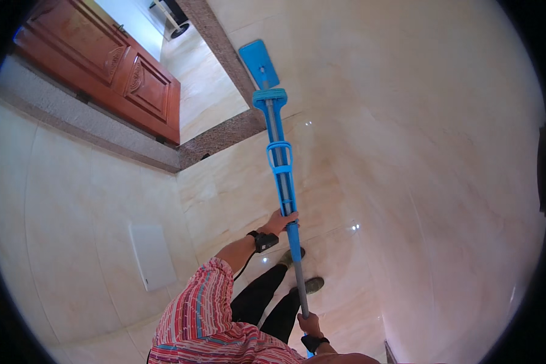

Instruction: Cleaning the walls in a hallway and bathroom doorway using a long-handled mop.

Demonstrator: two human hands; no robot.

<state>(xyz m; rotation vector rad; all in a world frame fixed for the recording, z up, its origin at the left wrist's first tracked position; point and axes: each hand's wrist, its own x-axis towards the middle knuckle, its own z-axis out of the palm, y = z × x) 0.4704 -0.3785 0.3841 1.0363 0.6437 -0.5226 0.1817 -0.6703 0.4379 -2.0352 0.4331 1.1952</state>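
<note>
A flat mop with a blue head (260,63) lies away from me, its head on the tiled floor beside the stone door frame. My left hand (282,222) grips the blue lower section of its pole (293,241), just below the blue sliding wringer (280,157). Nearer my body, my right hand (309,324) is closed around the upper end of the grey pole. Both wrists wear black bands, and the left one carries a small black device with a cable.
An open brown wooden door (118,68) stands at the upper left beyond a speckled stone threshold (223,136). A white panel (153,257) is on the tiled wall at left. Past the doorway, a round black base (179,31) supports a pale pole. A dark object (543,170) sits at the right rim.
</note>
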